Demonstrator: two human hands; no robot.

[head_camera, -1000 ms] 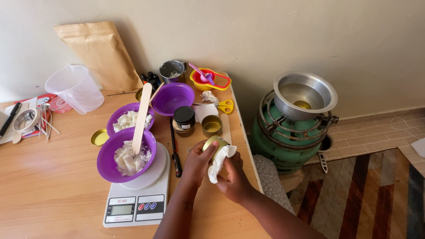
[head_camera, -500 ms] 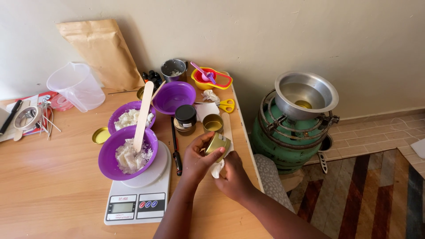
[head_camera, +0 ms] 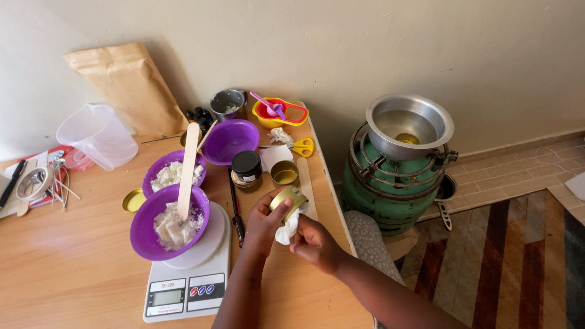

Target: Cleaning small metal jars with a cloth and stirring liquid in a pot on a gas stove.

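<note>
Three purple bowls (head_camera: 173,219) are sitting around the white kitchen scale (head_camera: 183,286): one on it, two just behind it. Two open gold tins (head_camera: 284,173) are showing, one behind the scale's right side and one tilted in the hands. One gold lid (head_camera: 133,200) is lying left of the scale. One pair of yellow scissors (head_camera: 298,146) is resting beyond it.

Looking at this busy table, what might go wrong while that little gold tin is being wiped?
The left hand holds the gold tin in the air near the table edge while the right hand presses a white tissue to it; a slip might send it to the floor. An elbow could also knock the long wooden stick standing in the purple bowl on the scale.
</note>
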